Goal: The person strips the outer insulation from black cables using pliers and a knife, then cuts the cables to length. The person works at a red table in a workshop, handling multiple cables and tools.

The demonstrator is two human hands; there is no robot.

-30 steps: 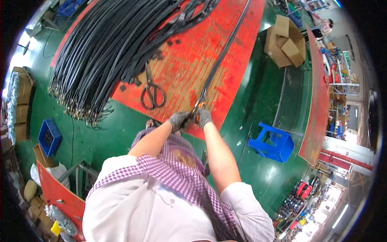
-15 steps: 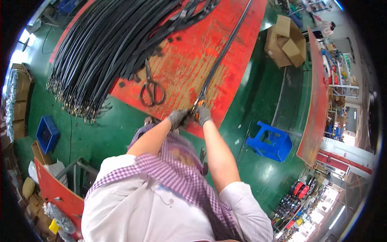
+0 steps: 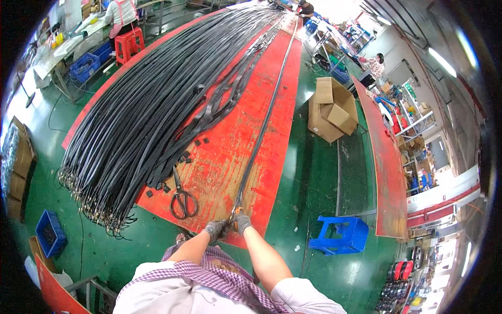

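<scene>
Gloves cover both hands: my left hand and right hand are closed on the near end of a long black rubber strip stretched far along the red wooden surface. Black-handled scissors lie just left.

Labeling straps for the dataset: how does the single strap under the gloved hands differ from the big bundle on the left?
The single strap lies alone and straight along bare red table; the bundle is many straps packed side by side. The single strap's near end sits at the left hand and right hand; the bundle's near ends hang free over the table edge. Both are long, thin and black.
</scene>
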